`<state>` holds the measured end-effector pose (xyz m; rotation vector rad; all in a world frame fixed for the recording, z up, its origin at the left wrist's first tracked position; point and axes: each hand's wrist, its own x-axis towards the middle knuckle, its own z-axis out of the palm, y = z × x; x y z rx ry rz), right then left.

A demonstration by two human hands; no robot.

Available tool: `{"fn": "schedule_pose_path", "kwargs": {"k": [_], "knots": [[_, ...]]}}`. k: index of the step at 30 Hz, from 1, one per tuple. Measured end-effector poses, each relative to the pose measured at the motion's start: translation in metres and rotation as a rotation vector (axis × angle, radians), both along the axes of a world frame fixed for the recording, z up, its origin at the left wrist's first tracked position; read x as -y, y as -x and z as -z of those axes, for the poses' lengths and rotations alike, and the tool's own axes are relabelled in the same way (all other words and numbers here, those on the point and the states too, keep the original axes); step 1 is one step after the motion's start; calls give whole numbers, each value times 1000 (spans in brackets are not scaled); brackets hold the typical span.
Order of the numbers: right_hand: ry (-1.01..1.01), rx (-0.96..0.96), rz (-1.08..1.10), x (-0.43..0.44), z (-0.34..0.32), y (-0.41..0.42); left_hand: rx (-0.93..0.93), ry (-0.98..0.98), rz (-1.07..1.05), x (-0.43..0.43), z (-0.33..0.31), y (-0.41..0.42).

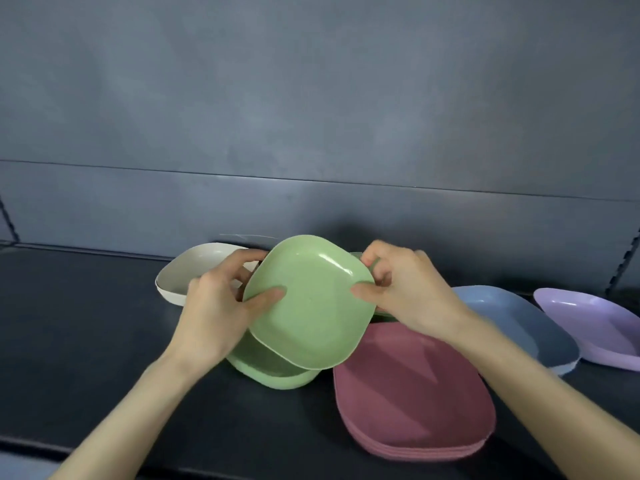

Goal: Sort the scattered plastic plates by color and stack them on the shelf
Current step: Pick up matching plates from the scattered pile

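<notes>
Two bare forearms (pixel 145 403) reach in from the bottom edge over a dark shelf (pixel 86 341). Just beyond them on the right lies a stack of dark-red rounded-square plastic plates (pixel 412 393), nested one in another; their edges are too blurred to count.

The left grip (pixel 214 313) and the right grip (pixel 405 292) both clasp a light-green rounded-square plastic plate (pixel 308 306) by opposite edges, thumbs on its inner face and fingers curled behind. It hangs above the shelf, tilted with its hollow toward the camera and one rounded corner pointing up at the grey back panel (pixel 311 116). It is nearly square, so no long axis shows.

Under it a second light-green plate (pixel 273 372) lies hollow up on the shelf. A sliver of green shows behind the right fingers; whether that is a third plate cannot be told.

One cream plate (pixel 194 268) lies behind the left grip. One grey-blue plate (pixel 519 323) and one lilac plate (pixel 595 323) lie to the right, just beside each other.
</notes>
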<state>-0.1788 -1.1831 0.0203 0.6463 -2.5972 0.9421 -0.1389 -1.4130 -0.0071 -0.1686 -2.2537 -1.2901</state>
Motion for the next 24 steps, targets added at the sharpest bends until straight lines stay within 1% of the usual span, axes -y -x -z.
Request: {"fn": "schedule_pose_path", "kwargs": {"k": [3,6,11,14,17,19,21,24], "knots": [[-148,5,28,19,-6,-1,46,32,25,18,6,3],[-257,70,47,37,-6,-2,99,78,63,34,10,5],[-384,181,112,56,-3,-2,161,241,113,56,19,14],[-503,173,170,64,2,-1,187,314,134,60,21,21],[-612,181,227,66,8,-2,231,448,175,59,25,26],[-623,187,241,65,9,-5,271,490,209,59,28,26],[-581,171,239,63,7,-9,254,501,198,59,29,23],[-477,98,263,55,1,-15,102,454,166,56,21,19]]}}
